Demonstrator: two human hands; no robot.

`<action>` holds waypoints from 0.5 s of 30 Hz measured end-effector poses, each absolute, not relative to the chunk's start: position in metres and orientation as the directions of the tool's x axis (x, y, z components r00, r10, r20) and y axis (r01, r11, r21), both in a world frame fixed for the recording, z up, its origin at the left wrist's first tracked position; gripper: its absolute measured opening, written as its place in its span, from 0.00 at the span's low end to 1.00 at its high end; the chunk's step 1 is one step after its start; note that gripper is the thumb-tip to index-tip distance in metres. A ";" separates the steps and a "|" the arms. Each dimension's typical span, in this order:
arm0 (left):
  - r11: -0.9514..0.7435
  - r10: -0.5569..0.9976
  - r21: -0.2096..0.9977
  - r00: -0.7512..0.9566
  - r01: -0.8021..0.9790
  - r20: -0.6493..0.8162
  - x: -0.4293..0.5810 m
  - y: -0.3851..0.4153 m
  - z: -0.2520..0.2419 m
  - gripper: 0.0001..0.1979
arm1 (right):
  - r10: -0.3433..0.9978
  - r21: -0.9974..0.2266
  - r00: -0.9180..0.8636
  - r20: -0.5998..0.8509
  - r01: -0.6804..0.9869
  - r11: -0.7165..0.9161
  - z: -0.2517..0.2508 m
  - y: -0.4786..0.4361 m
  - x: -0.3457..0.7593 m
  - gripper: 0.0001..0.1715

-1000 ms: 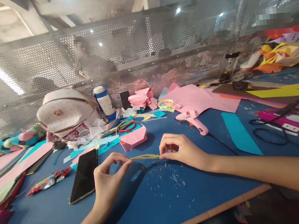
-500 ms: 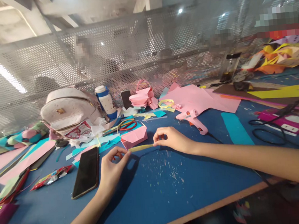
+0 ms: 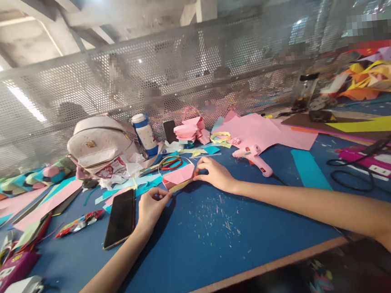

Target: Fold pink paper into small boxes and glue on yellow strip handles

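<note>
A thin yellow paper strip [image 3: 181, 185] is stretched between my two hands, along the near side of a small pink paper box [image 3: 180, 174]. My left hand [image 3: 153, 207] pinches the strip's left end, close to a black phone [image 3: 120, 218] lying flat. At the strip's right end, the thumb and fingers of my right hand [image 3: 213, 174] are pinched together. Whether the strip touches the box cannot be told. A pink glue gun [image 3: 255, 160] lies on its side to the right of my right hand.
Behind the box are red-handled scissors [image 3: 170, 163], a white backpack [image 3: 101, 143], a bottle [image 3: 144, 135] and large pink sheets [image 3: 266, 131]. A purple power strip [image 3: 371, 160] with black cables lies right. People show beyond the mesh screen [image 3: 181, 65].
Both hands have brought the yellow strip closer to the front of the pink box. The whole view has shifted slightly, so the table items appear farther right.
</note>
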State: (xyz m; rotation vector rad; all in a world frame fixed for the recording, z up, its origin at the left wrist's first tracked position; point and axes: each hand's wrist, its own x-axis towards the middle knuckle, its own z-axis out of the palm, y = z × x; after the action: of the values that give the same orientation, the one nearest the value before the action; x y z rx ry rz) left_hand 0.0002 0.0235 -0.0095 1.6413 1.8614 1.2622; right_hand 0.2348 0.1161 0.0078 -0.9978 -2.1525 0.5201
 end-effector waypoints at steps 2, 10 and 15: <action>-0.070 0.914 0.778 -0.272 0.625 0.301 -0.001 0.025 -0.011 0.12 | 0.778 -0.619 -0.458 0.430 0.477 0.624 0.005 0.116 0.234 0.04; -0.092 0.896 0.759 -0.279 0.644 0.345 -0.003 0.030 -0.012 0.06 | 0.775 -0.686 -0.490 0.399 0.401 0.607 -0.001 0.118 0.233 0.05; -0.081 0.901 0.781 -0.289 0.619 0.323 -0.003 0.032 -0.014 0.06 | 0.778 -0.711 -0.477 0.410 0.368 0.600 -0.002 0.118 0.232 0.05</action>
State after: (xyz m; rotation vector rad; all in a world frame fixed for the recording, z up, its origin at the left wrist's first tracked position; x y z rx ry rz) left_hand -0.0032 0.0321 -0.0135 1.6501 1.8915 1.3103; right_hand 0.2324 0.1185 -0.0023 -0.9029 -2.0864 0.7079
